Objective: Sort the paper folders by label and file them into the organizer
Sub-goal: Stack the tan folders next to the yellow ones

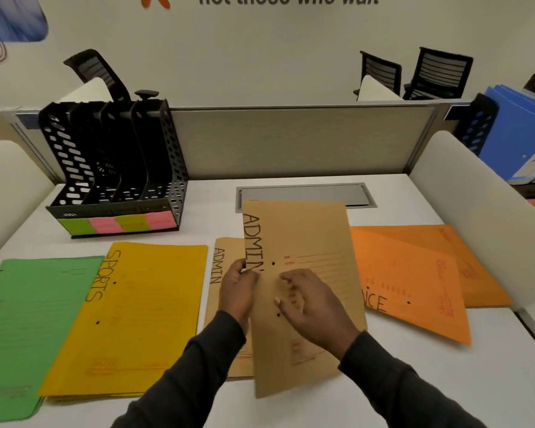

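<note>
A brown folder marked ADMIN [303,236] is lifted above the desk, tilted slightly. My left hand [237,288] pinches its left edge. My right hand [309,304] rests on its front face with fingers spread. Beneath it lies a second brown ADMIN folder [218,273], flat on the desk. To the left lie a yellow SPORTS folder [136,310] and a green folder [22,322]. Two orange folders [414,282] lie to the right. The black organizer [118,168], with several upright slots and coloured sticky labels along its base, stands at the back left.
A metal cable flap [303,194] is set into the white desk behind the folders. A grey partition [291,140] closes the back. White dividers [476,211] flank both sides. Another rack with blue folders [519,134] sits at far right. Office chairs stand beyond.
</note>
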Available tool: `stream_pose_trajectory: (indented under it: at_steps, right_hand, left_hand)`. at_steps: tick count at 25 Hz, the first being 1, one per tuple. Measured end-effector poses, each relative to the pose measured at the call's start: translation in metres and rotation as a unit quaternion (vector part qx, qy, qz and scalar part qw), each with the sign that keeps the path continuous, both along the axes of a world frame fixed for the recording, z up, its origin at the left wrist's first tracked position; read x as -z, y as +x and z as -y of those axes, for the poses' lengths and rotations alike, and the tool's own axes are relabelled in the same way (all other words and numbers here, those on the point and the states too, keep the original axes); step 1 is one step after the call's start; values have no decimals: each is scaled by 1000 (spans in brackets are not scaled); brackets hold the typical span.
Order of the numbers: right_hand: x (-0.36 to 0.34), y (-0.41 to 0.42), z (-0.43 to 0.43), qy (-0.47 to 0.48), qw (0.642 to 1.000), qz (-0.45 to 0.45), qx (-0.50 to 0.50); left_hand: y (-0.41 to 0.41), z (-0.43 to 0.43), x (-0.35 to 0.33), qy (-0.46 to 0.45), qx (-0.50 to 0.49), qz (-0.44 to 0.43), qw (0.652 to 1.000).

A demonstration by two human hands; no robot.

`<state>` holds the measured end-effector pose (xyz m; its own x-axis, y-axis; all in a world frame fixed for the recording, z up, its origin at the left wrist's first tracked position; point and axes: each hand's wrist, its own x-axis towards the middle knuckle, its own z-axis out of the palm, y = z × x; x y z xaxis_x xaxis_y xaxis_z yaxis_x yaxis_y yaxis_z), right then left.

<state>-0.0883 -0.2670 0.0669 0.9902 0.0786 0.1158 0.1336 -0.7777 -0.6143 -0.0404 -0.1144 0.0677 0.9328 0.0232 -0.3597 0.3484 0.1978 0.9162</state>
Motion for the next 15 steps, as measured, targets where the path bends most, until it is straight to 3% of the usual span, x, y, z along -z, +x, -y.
stream_pose_trajectory:
  at_steps: [4, 8, 10, 12, 15]
  right_hand:
    - [34, 7, 17, 2, 985, -51, 164]
    - [63, 1, 17, 161, 962, -110, 191]
    - [79, 1, 11, 147, 955, -146, 214]
    - [97, -1, 6, 42, 953, -205, 219]
    - [118, -13, -9, -103, 938, -258, 210]
  left_hand:
    - [35, -58, 2, 28, -27, 12, 999]
    - [72, -92, 15, 40, -45, -1, 998]
    - [86, -98, 34, 156, -5, 22, 987]
    - [87, -97, 65, 354, 123, 41, 926]
    - [62, -93, 115, 571, 308, 5, 761]
